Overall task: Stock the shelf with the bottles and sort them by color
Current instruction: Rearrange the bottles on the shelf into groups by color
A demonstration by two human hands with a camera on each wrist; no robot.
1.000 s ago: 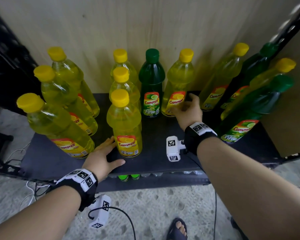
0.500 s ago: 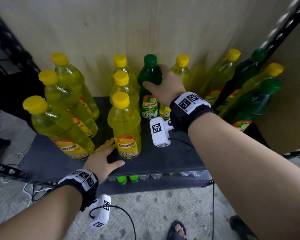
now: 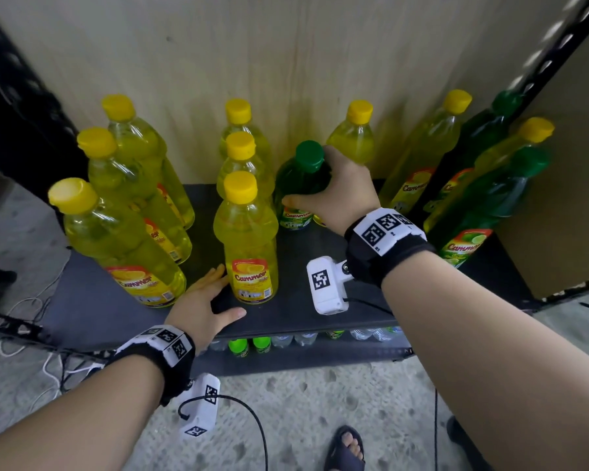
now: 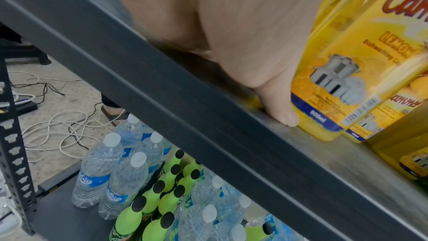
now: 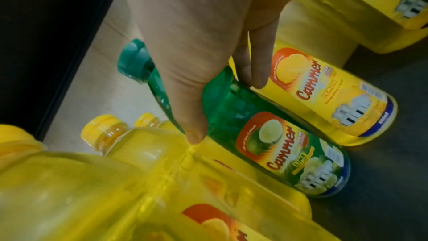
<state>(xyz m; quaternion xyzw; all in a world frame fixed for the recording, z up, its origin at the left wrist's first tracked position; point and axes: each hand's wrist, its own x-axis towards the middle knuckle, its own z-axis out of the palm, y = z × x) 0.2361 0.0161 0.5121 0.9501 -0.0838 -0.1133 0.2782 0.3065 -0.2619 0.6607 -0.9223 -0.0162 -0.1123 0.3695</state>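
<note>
My right hand (image 3: 327,188) grips the shoulder of a green bottle (image 3: 301,178) that stands mid-shelf; the right wrist view shows thumb and fingers wrapped round this green bottle (image 5: 254,127) below its cap. Several yellow bottles stand left of it, the nearest yellow bottle (image 3: 249,239) in front. Another yellow bottle (image 3: 352,137) stands behind my right hand. My left hand (image 3: 204,300) rests flat on the dark shelf (image 3: 296,300) beside that front bottle, fingers straight; the left wrist view shows its thumb (image 4: 280,109) by the label.
At the right end yellow and green bottles (image 3: 483,198) lean mixed against the shelf post. A wooden back panel (image 3: 286,62) closes the shelf. Water bottles and green-capped bottles (image 4: 148,190) fill the lower shelf. Cables lie on the floor at left.
My right hand rose from the shelf surface to the green bottle, took hold of its shoulder and drew it forward, away from the back panel. The left hand stayed put.
</note>
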